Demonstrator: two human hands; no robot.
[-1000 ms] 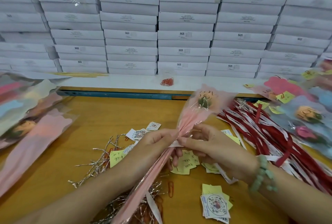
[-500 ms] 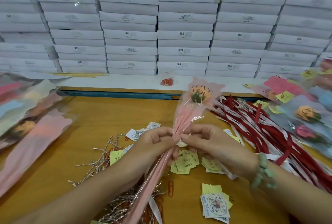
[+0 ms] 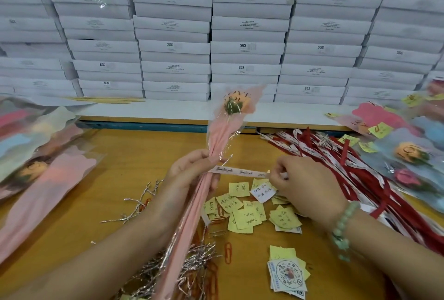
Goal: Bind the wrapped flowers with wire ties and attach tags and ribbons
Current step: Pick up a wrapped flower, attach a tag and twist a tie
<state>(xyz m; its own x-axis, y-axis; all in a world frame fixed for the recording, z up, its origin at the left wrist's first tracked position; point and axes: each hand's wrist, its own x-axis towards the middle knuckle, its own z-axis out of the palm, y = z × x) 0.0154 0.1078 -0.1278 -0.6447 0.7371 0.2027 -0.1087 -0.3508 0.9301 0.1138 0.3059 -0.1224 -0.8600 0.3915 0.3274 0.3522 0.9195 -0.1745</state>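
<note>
A pink-wrapped flower (image 3: 224, 131) stands nearly upright over the wooden table, its orange bloom at the top. My left hand (image 3: 192, 172) grips the gathered neck of the wrap. A white printed ribbon (image 3: 240, 171) stretches level from that neck to the right, and my right hand (image 3: 305, 182) pinches its far end. A short silver wire tie end (image 3: 227, 159) sticks out at the neck. Yellow paper tags (image 3: 242, 213) lie scattered under my hands.
Red and white ribbons (image 3: 360, 174) are piled at the right, with finished flowers (image 3: 408, 153) beyond them. Unbound wrapped flowers (image 3: 40, 170) lie at the left. Silver wire ties (image 3: 187, 268), orange paper clips and QR-code cards (image 3: 287, 274) sit near me. White boxes (image 3: 245, 47) are stacked behind.
The flower has tipped up from leaning right to nearly upright. My right hand has moved right, away from the left, drawing the white ribbon out taut between them.
</note>
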